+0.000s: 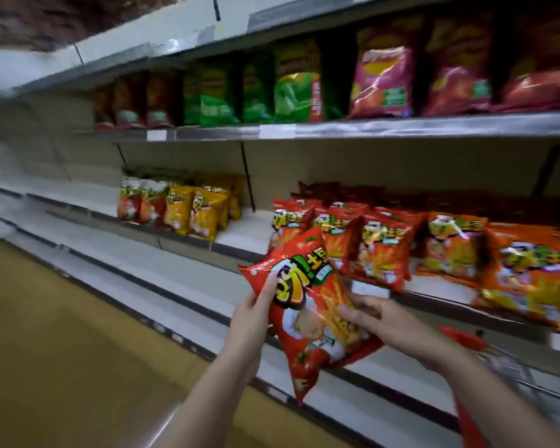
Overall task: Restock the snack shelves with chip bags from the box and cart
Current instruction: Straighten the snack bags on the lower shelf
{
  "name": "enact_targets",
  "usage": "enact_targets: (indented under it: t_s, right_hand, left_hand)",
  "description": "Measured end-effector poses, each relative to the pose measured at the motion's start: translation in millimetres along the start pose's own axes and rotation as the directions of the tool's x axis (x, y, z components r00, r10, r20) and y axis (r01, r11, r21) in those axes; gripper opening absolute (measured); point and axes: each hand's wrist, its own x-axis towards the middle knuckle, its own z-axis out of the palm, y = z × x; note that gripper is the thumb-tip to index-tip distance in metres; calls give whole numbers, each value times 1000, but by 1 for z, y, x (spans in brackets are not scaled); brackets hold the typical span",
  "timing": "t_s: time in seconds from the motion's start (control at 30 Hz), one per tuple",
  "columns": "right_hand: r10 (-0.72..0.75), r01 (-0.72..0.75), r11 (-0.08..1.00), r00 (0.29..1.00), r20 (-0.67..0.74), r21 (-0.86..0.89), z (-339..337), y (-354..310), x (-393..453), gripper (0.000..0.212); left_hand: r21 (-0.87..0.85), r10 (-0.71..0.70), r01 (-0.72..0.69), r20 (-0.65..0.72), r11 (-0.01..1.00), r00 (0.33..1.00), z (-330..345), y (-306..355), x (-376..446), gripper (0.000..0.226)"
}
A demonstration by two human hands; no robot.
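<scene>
A red chip bag (307, 321) with a yellow logo hangs tilted in front of the middle shelf (240, 250). My left hand (256, 315) grips its upper left edge, thumb on the front. My right hand (379, 321) holds its right side, fingers curled round the edge. Just behind the bag stands a row of matching red bags (379, 250) at the shelf front, with orange bags (530, 270) further right. A gap of bare shelf lies to the left of the red row.
Yellow and red bags (188, 211) stand further left on the middle shelf. The upper shelf (337, 129) carries green bags (291, 88) and pink-red ones (385, 82). Bare white lower shelves (143, 286) run along the aisle. A cart with a red handle (463, 337) shows at lower right.
</scene>
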Motion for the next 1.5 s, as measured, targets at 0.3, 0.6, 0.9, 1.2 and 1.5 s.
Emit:
enact_targets:
  t_s: [0.3, 0.6, 0.9, 1.2, 1.5]
  right_hand:
    - [97, -86, 989, 991, -88, 123, 42, -9, 184, 42]
    - [1, 18, 998, 961, -277, 66, 129, -74, 354, 38]
    - [35, -71, 997, 756, -653, -29, 134, -75, 534, 45]
    - [210, -285, 956, 501, -840, 69, 100, -51, 608, 63]
    - [184, -346, 937, 583, -792, -38, 85, 8, 635, 60]
  left_hand:
    - [61, -62, 61, 24, 996, 998, -62, 0, 180, 62]
    - [148, 53, -50, -15, 988, 998, -159, 23, 327, 55]
    - [175, 147, -183, 203, 967, 968, -163, 32, 536, 57]
    - [202, 272, -358, 356, 912, 894, -93, -15, 641, 44]
    - [219, 252, -361, 405, 906, 879, -87, -33, 668, 44]
